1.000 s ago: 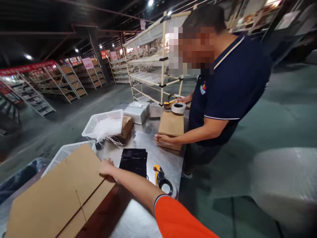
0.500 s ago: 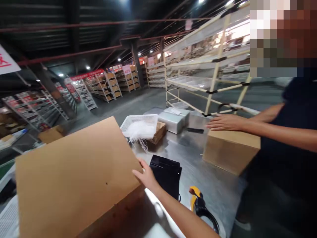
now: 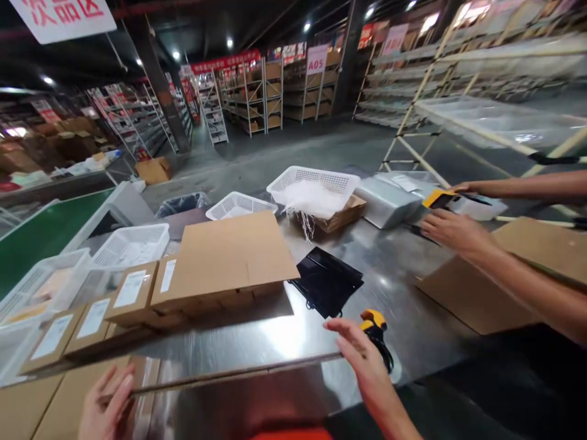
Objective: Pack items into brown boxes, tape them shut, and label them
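My left hand (image 3: 107, 403) is at the lower left, over brown cardboard boxes (image 3: 68, 391), its thumb and fingers apart. Low in the middle, my right hand (image 3: 364, 363) reaches over the metal table (image 3: 284, 339) with fingers parted. Right beside it lies a yellow and black tape dispenser (image 3: 376, 324). Between my hands runs a thin brown edge (image 3: 238, 374); whether either hand touches it I cannot tell. Farther off, a broad cardboard panel (image 3: 238, 250) lies beside labelled boxes (image 3: 131, 287). Black plastic bags (image 3: 328, 278) lie just past my right hand.
At the right, a co-worker's hands (image 3: 458, 226) hold another yellow tool (image 3: 443, 198) over cardboard (image 3: 486, 293). White baskets (image 3: 339, 183), one with stringy white material, and a wrapped silvery package (image 3: 389, 198) stand at the back. A green conveyor belt (image 3: 50, 244) runs along the left.
The view has turned. My right hand has come off the large cardboard's edge, and my left hand has come into view. The co-worker's hands have gone from a box to a yellow tool.
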Available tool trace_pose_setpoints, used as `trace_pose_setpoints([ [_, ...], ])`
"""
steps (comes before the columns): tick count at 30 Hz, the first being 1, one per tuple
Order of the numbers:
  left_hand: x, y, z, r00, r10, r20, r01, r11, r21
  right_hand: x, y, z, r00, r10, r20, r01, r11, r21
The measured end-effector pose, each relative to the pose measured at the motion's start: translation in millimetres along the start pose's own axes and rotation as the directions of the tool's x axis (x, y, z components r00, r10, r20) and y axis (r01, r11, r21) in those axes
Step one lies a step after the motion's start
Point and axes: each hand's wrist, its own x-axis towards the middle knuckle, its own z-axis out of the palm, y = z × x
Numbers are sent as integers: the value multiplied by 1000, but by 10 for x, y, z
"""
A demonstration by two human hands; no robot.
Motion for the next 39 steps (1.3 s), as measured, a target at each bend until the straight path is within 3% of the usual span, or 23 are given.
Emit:
trace_pose_setpoints([
  [3, -70, 65, 71, 999, -36, 12, 37, 996, -84, 17, -201, -36, 976, 132, 174, -130, 991, -26],
  [5, -62, 132, 66, 1000, -20, 23, 22, 995, -93, 18, -269, -54, 963, 163, 216, -167, 986, 3],
  [10, 103, 306, -187, 1000, -18, 12, 17, 997, 72, 35, -375, -14, 979, 28, 201, -51, 993, 111],
  [13, 141, 425, -250, 999, -40, -16, 42, 976, 215, 117, -442, 150, 958, -19, 288, -29, 986, 162],
  [15, 92, 464, -214, 993, -84, 77, 63, 968, 243, 180, -448, 324, 923, -21, 384, -58, 979, 195],
  [18, -29, 404, -194, 914, -196, 354, 106, 960, 257, 249, -372, 579, 876, -33, 481, -90, 969, 230],
  [22, -34, 207, -373, 780, -279, 560, 149, 952, 267, 266, -199, 763, 871, 52, 488, -175, 962, 209],
  [25, 57, 89, -351, 618, -208, 758, 15, 967, 253, 204, -94, 905, 869, 151, 471, -216, 973, 85],
  [26, 70, 51, -270, 598, -173, 783, -60, 964, 258, 173, -66, 970, 883, 161, 442, -183, 983, 7],
  [27, 69, 8, -158, 617, -130, 776, -146, 950, 276, 138, -41, 1038, 901, 161, 403, -136, 987, -90],
  [29, 30, -87, 96, 779, -10, 627, -285, 885, 368, 72, 2, 1155, 931, 138, 338, -37, 957, -288],
  [30, 5, -135, 209, 838, 53, 543, -329, 843, 425, 46, 22, 1191, 937, 115, 331, 7, 938, -347],
  [32, -15, -217, 353, 900, 114, 422, -336, 798, 501, 18, 61, 1203, 927, 59, 371, 86, 928, -363],
  [35, 80, -296, 379, 909, 98, 405, -296, 836, 461, 35, 116, 1124, 901, -40, 433, 173, 947, -271],
  [37, 192, -336, 340, 886, 236, 399, -392, 841, 373, 62, 147, 1062, 907, -77, 414, 185, 956, -229],
  [39, 281, -370, 283, 814, 454, 362, -561, 776, 288, 78, 163, 1011, 925, -104, 365, 187, 962, -199],
])
